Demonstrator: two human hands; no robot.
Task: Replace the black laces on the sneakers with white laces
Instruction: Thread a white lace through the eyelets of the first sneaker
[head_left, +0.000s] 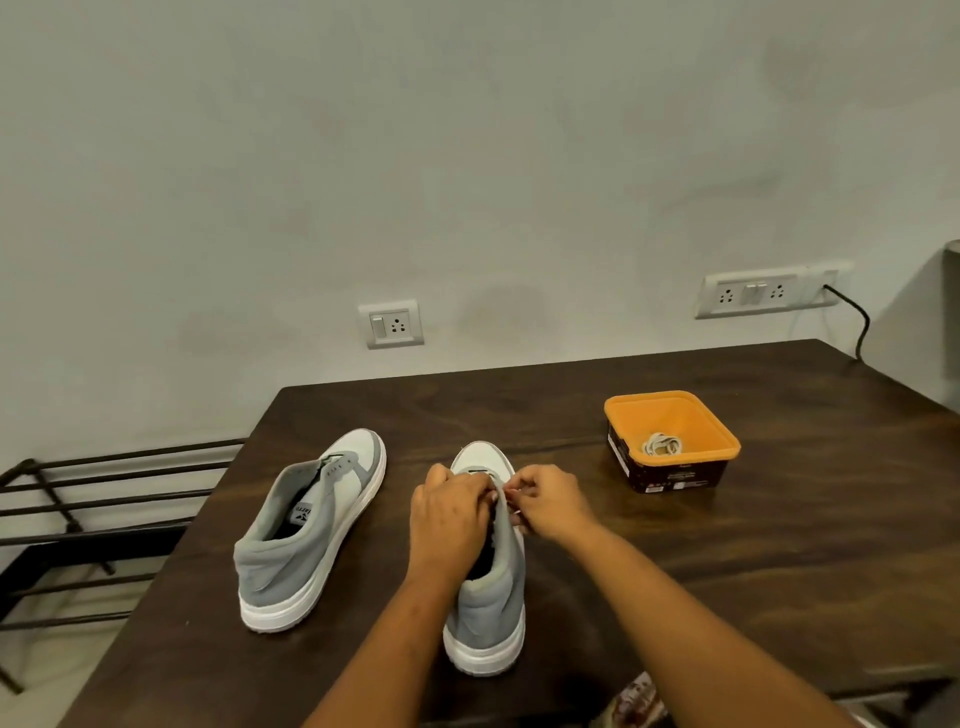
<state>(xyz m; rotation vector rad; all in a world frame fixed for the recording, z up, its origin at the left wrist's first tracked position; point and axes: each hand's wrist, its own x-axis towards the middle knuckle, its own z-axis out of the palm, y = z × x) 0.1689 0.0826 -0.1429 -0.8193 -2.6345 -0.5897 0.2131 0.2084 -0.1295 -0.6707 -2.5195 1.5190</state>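
Both hands meet over the near sneaker (488, 613): left hand (449, 512) curled on its tongue, right hand (550, 501) pinching what looks like a white lace (513, 492). Left of that sneaker, apart, stands the second sneaker (311, 525). Right of it, farther back, a tub (722, 441) holds a coiled lace (662, 445). Bare table (779, 571) lies between them. A rack (104, 499) stands beyond the table's left edge.

Grey-white sneakers (311, 525); orange tub (670, 415); dark brown table (727, 571).
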